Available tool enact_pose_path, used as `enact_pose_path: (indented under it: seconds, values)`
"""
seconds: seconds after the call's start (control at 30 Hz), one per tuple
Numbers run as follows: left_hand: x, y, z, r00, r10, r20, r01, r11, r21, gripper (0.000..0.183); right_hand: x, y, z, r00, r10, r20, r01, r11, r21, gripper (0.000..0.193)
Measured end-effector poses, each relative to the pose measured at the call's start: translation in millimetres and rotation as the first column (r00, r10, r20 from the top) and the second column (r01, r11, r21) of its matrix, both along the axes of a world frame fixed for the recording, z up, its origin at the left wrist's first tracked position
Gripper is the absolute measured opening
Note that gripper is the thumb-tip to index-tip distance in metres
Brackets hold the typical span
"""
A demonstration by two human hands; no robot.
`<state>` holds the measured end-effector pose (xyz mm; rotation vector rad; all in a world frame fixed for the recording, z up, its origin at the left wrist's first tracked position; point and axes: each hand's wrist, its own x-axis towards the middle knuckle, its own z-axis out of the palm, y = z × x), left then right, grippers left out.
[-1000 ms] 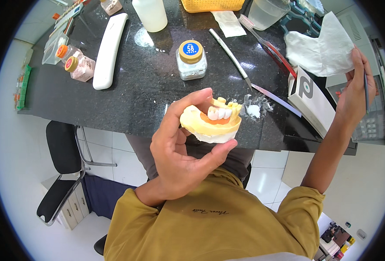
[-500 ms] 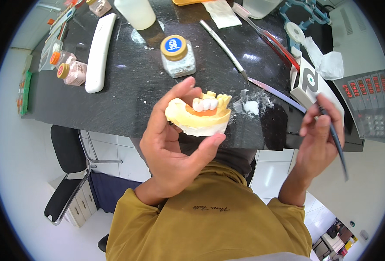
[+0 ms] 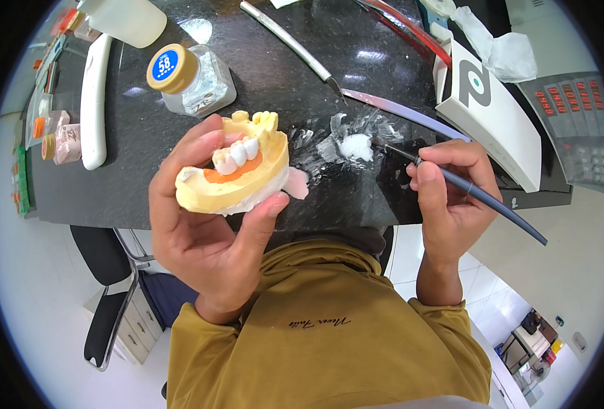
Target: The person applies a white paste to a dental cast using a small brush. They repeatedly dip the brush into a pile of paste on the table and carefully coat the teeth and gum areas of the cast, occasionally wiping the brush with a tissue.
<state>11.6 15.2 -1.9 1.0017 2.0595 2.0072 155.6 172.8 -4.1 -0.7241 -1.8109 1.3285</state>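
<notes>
Between the thumb and fingers of my left hand (image 3: 206, 235) rests a yellow and white plaster dental model (image 3: 247, 178). An orange patch and a short row of white tooth crowns (image 3: 236, 157) sit on its ridge. My right hand (image 3: 455, 194) pinches a dark slim brush (image 3: 476, 191), its tip beside a mound of white paste (image 3: 356, 146) on the black worktop. A smear of paste spreads around the mound. Just behind the model stands a glass jar (image 3: 203, 85) of pale powder with a gold lid. A pinkish piece (image 3: 295, 184) shows past the model's right edge.
Behind the paste lie a silver-handled knife (image 3: 288, 41) and a purple-pink slim tool (image 3: 397, 109). A white box (image 3: 486, 109) and a device with red digits (image 3: 571, 116) stand at right. On the left are a long white case (image 3: 96, 102), small jars (image 3: 67, 140) and a white bottle (image 3: 128, 20).
My right hand has come left and inward, bringing the brush tip down beside the paste. My left hand and the model sit further left in view, the model tilted. The view has shifted.
</notes>
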Motion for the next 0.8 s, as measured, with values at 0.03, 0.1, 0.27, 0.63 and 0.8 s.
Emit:
enact_pose_path:
  seconds: [0.03, 0.1, 0.27, 0.63, 0.8]
  values:
    - [0.4, 0.0, 0.4, 1.000, 0.010, 0.005, -0.010, 1.000, 0.003, 0.054, -0.1, -0.1, -0.1, 1.000, 0.003, 0.002, -0.003, 1.000, 0.008, 0.009]
    - [0.2, 0.2, -1.0, 1.000, 0.025, -0.016, -0.025, 1.000, -0.003, 0.052, -0.2, -0.2, -0.5, 1.000, 0.009, 0.006, -0.009, 1.000, 0.026, 0.009]
    - [1.0, 2.0, -2.5, 0.998, 0.043, -0.036, -0.043, 0.999, -0.014, 0.051, -1.8, 2.2, -2.9, 0.998, 0.039, 0.040, -0.043, 0.992, 0.122, 0.009]
    - [1.3, 2.5, -2.7, 0.997, 0.052, -0.057, -0.054, 0.998, -0.034, 0.051, 0.9, 2.4, -2.4, 1.000, 0.009, -0.002, -0.009, 0.999, 0.052, 0.010]
    - [1.0, 1.4, -2.8, 0.997, 0.044, -0.056, -0.046, 0.998, -0.043, 0.052, -2.7, 1.9, -1.7, 0.999, 0.024, -0.024, -0.023, 0.998, 0.054, 0.009]
